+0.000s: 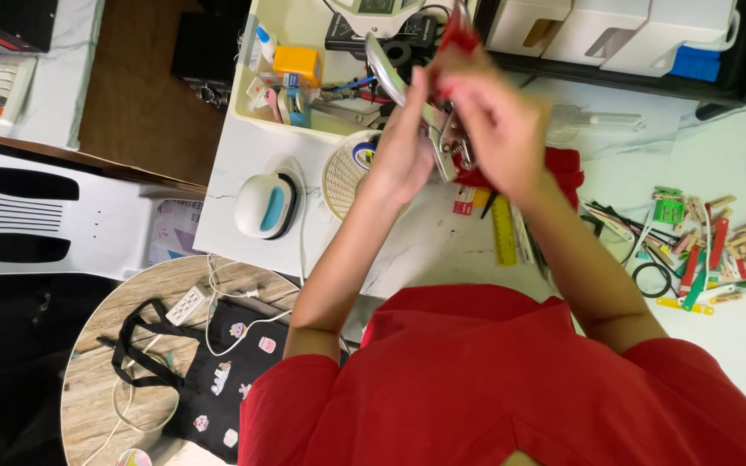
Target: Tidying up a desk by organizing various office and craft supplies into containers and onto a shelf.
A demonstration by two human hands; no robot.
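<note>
Both my hands are raised together over the white marble-look table (243, 164). My left hand (401, 151) is closed around silver metal pliers (444, 142) that have a spring and a long shiny handle (382, 62). My right hand (496, 128) pinches a piece of red fabric (566, 166) at the pliers' jaws. A strip of the fabric sticks up above my fingers (458, 34), and the rest hangs behind my right wrist. My fingers hide the jaws themselves.
A white and blue mini iron (267, 205) and a round white basket (338, 181) lie left of my hands, with a tray of small supplies (291, 73) behind. A yellow ruler (502, 231) and coloured clips (710, 250) lie to the right. A black tote bag (209, 380) lies on a round wooden table.
</note>
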